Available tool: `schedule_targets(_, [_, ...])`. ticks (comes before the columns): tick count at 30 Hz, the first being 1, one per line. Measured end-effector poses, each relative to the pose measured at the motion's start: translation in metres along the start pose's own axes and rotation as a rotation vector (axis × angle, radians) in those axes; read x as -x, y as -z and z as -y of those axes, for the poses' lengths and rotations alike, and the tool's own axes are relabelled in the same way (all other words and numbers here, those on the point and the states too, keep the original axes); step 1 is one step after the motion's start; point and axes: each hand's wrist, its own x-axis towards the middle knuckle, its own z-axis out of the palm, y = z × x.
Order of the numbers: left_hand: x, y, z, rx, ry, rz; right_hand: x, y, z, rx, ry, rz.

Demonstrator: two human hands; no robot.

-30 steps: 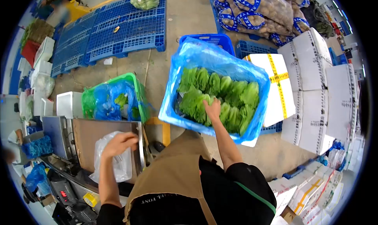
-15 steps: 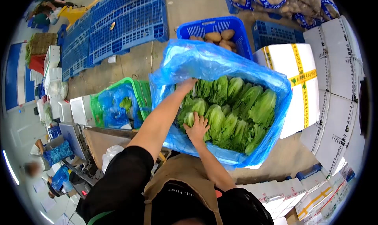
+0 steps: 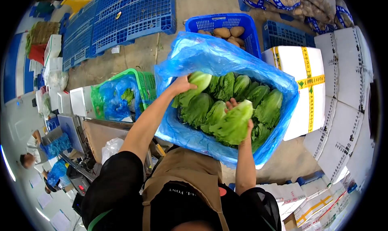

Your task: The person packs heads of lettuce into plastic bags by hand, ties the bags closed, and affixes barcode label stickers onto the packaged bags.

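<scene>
Here in the liner [image 3: 210,49], your left hand [image 3: 182,85] grips one lettuce [image 3: 201,81] at ten o'clock, your right hand [image 3: 246,136] another lettuce [image 3: 232,124] at six.

We see a brown floor [image 3: 190,4] with joined blue pallets [image 3: 133,18] at its far left, a white scrap [image 3: 116,49] just beside their near edge, and, toward its far right, a blue basket [image 3: 253,37] near a smaller pallet [image 3: 285,33].
</scene>
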Motion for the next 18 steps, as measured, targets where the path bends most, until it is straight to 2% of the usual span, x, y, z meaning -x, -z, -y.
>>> schedule_targets(1, [0.014,0.001,-0.005,0.098,-0.043,0.023,-0.006,-0.004,0.007,-0.064,0.070,0.168])
schedule_targets(2, [0.027,0.002,-0.009,0.197,-0.089,0.045,-0.009,-0.011,0.014,-0.076,0.052,0.059])
schedule_targets(3, [0.039,0.003,-0.011,0.296,-0.137,0.066,-0.012,-0.018,0.017,-0.063,0.054,0.094])
schedule_targets(7, [0.103,0.007,-0.028,0.892,-0.310,0.314,-0.030,-0.072,0.015,-0.028,-0.061,0.280])
schedule_targets(8, [0.127,0.012,-0.035,1.014,-0.367,0.353,-0.036,-0.079,0.001,-0.068,-0.081,0.429])
schedule_targets(11, [0.194,0.017,-0.031,1.193,-0.483,0.215,-0.030,-0.116,-0.038,-0.046,-0.250,0.525])
schedule_targets(14, [0.260,0.028,-0.004,0.854,-0.505,-0.127,-0.013,-0.148,-0.078,0.045,-0.450,0.529])
schedule_targets(16, [0.321,0.035,0.021,0.771,-0.499,-0.282,-0.001,-0.168,-0.117,0.108,-0.592,0.547])
schedule_targets(18, [0.371,0.045,0.058,0.476,-0.467,-0.537,0.014,-0.189,-0.158,0.172,-0.737,0.580])
